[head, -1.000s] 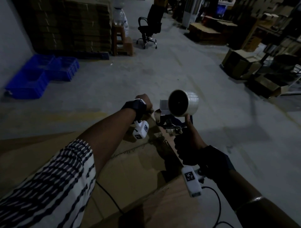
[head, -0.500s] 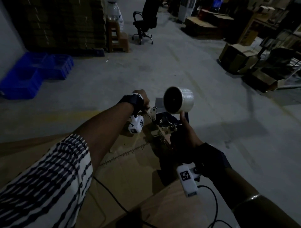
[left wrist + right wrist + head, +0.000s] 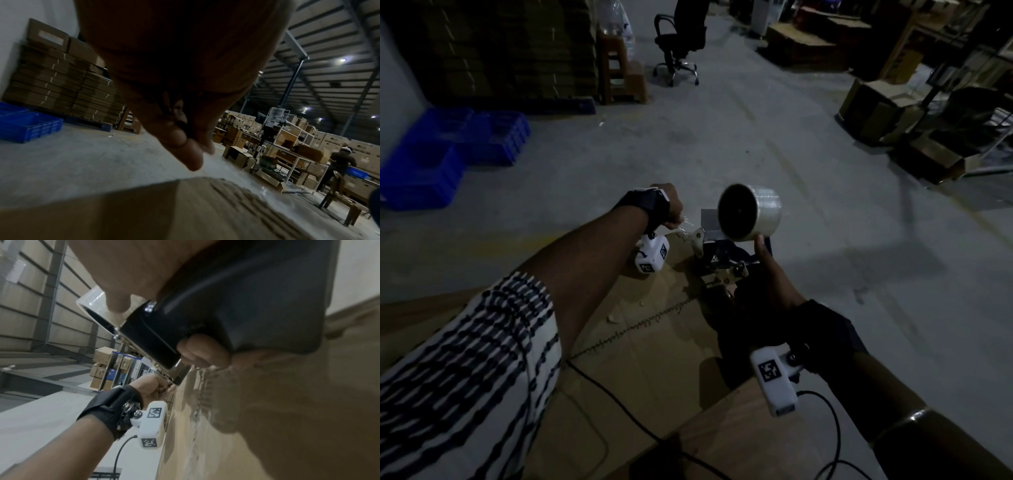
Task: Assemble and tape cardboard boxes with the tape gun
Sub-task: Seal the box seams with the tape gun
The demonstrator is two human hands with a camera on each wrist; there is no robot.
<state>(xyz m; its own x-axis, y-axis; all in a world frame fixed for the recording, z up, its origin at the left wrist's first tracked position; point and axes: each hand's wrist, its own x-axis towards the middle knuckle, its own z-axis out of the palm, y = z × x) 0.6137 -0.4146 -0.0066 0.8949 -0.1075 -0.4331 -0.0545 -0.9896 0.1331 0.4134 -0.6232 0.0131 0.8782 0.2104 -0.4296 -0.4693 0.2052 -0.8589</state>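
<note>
Two hands work at the far edge of a cardboard box [image 3: 654, 342], in a dim warehouse. Farthest left, the left hand [image 3: 671, 209] reaches out over the far corner of the box; its thumb and fingertips [image 3: 191, 155] are closed together in a pinch. From the head view a thin, crinkled strand of clear tape [image 3: 685, 228] runs from that pinch to the front of the tape gun [image 3: 722, 253], so this hand appears to grip the loose tape end.

Just right of it, the tape gun sits low against the box top, its metal front plate close to the left fingers. A clear tape roll [image 3: 750, 212] rides on top of the gun.

Farther right, the right hand [image 3: 763, 294] is wrapped tight around the gun's dark handle, its thumb pointing up to touch the underside of the roll. A long seam [image 3: 640, 329] runs across the box top toward the gun.

By the look of it, the step in hand is starting a strip: freeing the tape end and anchoring it over the far edge. The next move likely calls for pressing that end flat on the cardboard with the left hand, then drawing the gun back along the seam toward the body, keeping the tape taut and straight.
</note>
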